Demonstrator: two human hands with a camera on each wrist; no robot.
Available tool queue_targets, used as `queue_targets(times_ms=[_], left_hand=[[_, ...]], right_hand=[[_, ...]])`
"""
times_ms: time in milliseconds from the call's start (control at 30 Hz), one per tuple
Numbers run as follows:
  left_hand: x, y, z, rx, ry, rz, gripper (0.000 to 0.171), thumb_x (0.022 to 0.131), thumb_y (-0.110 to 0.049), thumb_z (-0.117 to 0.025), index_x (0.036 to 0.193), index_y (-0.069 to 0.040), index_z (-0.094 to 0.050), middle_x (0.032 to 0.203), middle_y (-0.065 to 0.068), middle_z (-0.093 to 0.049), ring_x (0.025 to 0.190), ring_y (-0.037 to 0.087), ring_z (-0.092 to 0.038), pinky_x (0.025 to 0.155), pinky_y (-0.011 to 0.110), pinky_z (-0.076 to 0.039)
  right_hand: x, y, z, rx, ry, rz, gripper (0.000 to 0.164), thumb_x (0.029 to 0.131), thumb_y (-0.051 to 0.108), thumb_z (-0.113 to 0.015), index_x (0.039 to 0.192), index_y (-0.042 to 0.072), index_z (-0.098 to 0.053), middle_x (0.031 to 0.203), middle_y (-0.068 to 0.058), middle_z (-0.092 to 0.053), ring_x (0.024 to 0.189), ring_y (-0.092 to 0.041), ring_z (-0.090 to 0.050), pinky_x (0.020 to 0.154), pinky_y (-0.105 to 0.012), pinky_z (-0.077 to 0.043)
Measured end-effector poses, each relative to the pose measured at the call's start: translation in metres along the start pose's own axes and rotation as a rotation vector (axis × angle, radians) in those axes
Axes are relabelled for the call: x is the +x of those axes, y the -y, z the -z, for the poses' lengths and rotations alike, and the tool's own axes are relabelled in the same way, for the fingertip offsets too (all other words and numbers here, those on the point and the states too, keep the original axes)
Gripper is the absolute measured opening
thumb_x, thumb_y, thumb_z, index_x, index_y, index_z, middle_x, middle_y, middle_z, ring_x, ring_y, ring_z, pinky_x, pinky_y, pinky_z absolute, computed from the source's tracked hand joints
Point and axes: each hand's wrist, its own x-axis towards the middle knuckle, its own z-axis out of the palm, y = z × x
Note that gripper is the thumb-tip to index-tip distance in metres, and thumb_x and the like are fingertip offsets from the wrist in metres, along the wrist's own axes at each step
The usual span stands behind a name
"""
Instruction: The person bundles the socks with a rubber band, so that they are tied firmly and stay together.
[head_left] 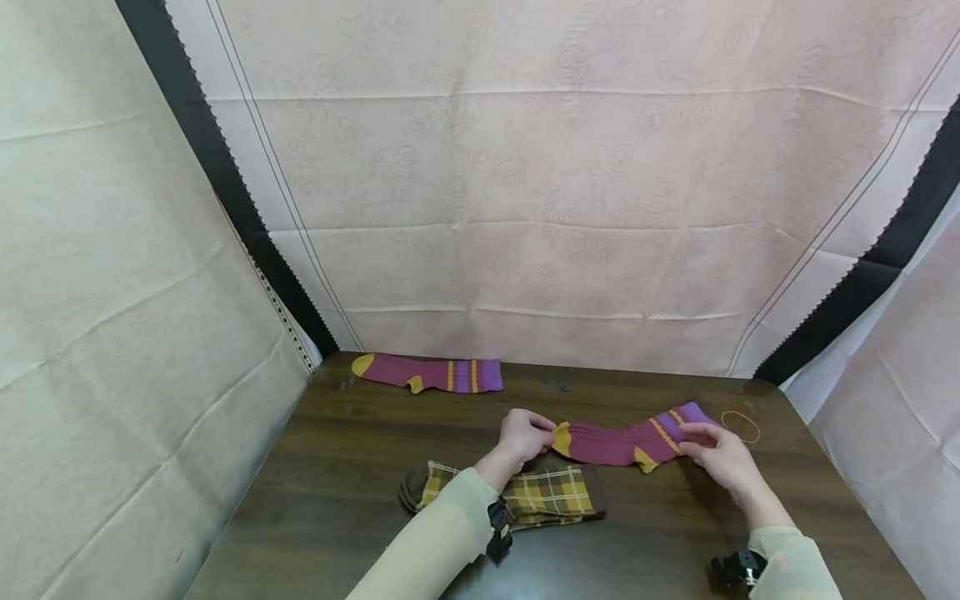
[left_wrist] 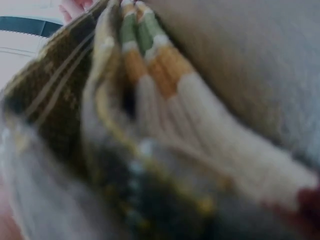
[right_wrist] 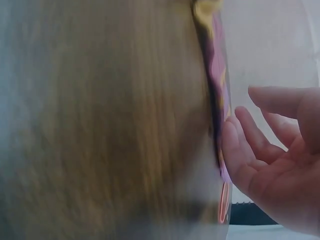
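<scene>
A maroon sock (head_left: 611, 444) with a yellow toe and heel and purple-and-yellow stripes at the cuff lies across the table, toe to the left. At its toe, my left hand (head_left: 525, 437) pinches the yellow tip between thumb and fingers. My right hand (head_left: 716, 454) is at the striped cuff end; its fingertips touch the sock in the right wrist view, with the thumb (right_wrist: 280, 101) held apart. A matching maroon sock (head_left: 427, 373) lies flat near the back edge. Beneath my left forearm is a stack of plaid socks (head_left: 551, 493), partly hidden.
A thin orange elastic band (head_left: 742, 427) lies beside the cuff, near the table's right edge. In the left wrist view, a cream sock with orange and green stripes (left_wrist: 165, 70) shows against the plaid ones. Pale cloth walls (head_left: 525, 275) surround the brown table (head_left: 330, 500).
</scene>
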Motion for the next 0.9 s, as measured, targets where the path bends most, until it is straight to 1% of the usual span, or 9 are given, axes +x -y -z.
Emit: queue_targets(times_ms=[67, 133, 200, 267, 367, 467, 533, 700, 900], left_hand=[[0.0, -0.001, 0.002, -0.006, -0.012, 0.01, 0.011, 0.093, 0.004, -0.077, 0.102, -0.001, -0.082, 0.096, 0.006, -0.074, 0.074, 0.021, -0.074, 0.068, 0.035, -0.064], [0.0, -0.002, 0.004, -0.013, -0.02, 0.015, 0.011, 0.094, 0.005, -0.076, 0.102, -0.001, -0.082, 0.097, 0.007, -0.074, 0.075, 0.022, -0.074, 0.068, 0.036, -0.064], [0.0, -0.002, 0.005, -0.025, -0.026, 0.017, 0.011, 0.094, 0.005, -0.076, 0.102, -0.001, -0.082, 0.099, 0.007, -0.074, 0.075, 0.022, -0.074, 0.069, 0.035, -0.064], [0.0, -0.002, 0.005, -0.03, -0.029, 0.016, 0.011, 0.094, 0.005, -0.076, 0.102, 0.0, -0.082, 0.1, 0.007, -0.074, 0.075, 0.022, -0.075, 0.069, 0.035, -0.064], [0.0, -0.001, 0.005, -0.037, -0.038, 0.017, 0.012, 0.094, 0.006, -0.075, 0.102, 0.0, -0.082, 0.101, 0.007, -0.074, 0.074, 0.023, -0.075, 0.068, 0.035, -0.064], [0.002, 0.001, 0.004, -0.043, -0.055, 0.02, 0.012, 0.094, 0.006, -0.075, 0.102, 0.001, -0.082, 0.101, 0.008, -0.074, 0.073, 0.022, -0.075, 0.068, 0.035, -0.064], [0.003, 0.002, 0.004, -0.048, -0.065, 0.023, 0.012, 0.094, 0.006, -0.074, 0.102, 0.001, -0.082, 0.1, 0.008, -0.074, 0.073, 0.022, -0.075, 0.067, 0.034, -0.064], [0.005, 0.002, 0.005, -0.061, -0.081, 0.036, 0.013, 0.095, 0.006, -0.074, 0.101, 0.0, -0.082, 0.098, 0.007, -0.074, 0.073, 0.019, -0.073, 0.066, 0.033, -0.064], [0.007, 0.005, 0.007, -0.069, -0.093, 0.032, 0.014, 0.094, 0.008, -0.073, 0.101, 0.0, -0.082, 0.097, 0.008, -0.075, 0.071, 0.019, -0.074, 0.065, 0.032, -0.064]], right_hand=[[0.002, -0.004, 0.003, -0.005, -0.026, -0.008, 0.047, 0.104, 0.015, -0.072, 0.14, -0.011, -0.059, 0.131, -0.032, -0.066, 0.09, -0.01, -0.063, 0.073, -0.023, -0.057], [0.003, -0.007, 0.005, -0.021, -0.051, -0.018, 0.048, 0.103, 0.018, -0.074, 0.14, -0.009, -0.06, 0.132, -0.032, -0.065, 0.093, -0.015, -0.063, 0.073, -0.024, -0.055], [0.004, -0.01, 0.007, -0.046, -0.075, -0.027, 0.049, 0.103, 0.021, -0.074, 0.141, -0.008, -0.061, 0.136, -0.033, -0.063, 0.102, -0.023, -0.062, 0.079, -0.027, -0.052], [0.005, -0.012, 0.009, -0.064, -0.107, -0.043, 0.049, 0.103, 0.022, -0.074, 0.141, -0.007, -0.062, 0.139, -0.034, -0.061, 0.111, -0.033, -0.06, 0.086, -0.034, -0.049], [0.006, -0.013, 0.011, -0.074, -0.17, -0.075, 0.046, 0.104, 0.02, -0.072, 0.14, -0.007, -0.062, 0.14, -0.035, -0.059, 0.121, -0.044, -0.056, 0.089, -0.04, -0.043], [0.007, -0.015, 0.012, -0.072, -0.233, -0.108, 0.043, 0.105, 0.017, -0.07, 0.14, -0.006, -0.062, 0.14, -0.035, -0.059, 0.125, -0.046, -0.058, 0.088, -0.037, -0.046], [0.009, -0.017, 0.012, -0.069, -0.257, -0.119, 0.043, 0.105, 0.017, -0.069, 0.141, -0.006, -0.062, 0.141, -0.035, -0.059, 0.126, -0.046, -0.059, 0.087, -0.035, -0.048], [0.014, -0.024, 0.013, -0.063, -0.242, -0.143, 0.046, 0.106, 0.016, -0.067, 0.144, -0.008, -0.058, 0.146, -0.037, -0.052, 0.13, -0.049, -0.055, 0.095, -0.045, -0.048], [0.017, -0.028, 0.013, -0.069, -0.227, -0.143, 0.049, 0.106, 0.019, -0.067, 0.145, -0.009, -0.056, 0.144, -0.038, -0.055, 0.129, -0.05, -0.055, 0.101, -0.053, -0.045]])
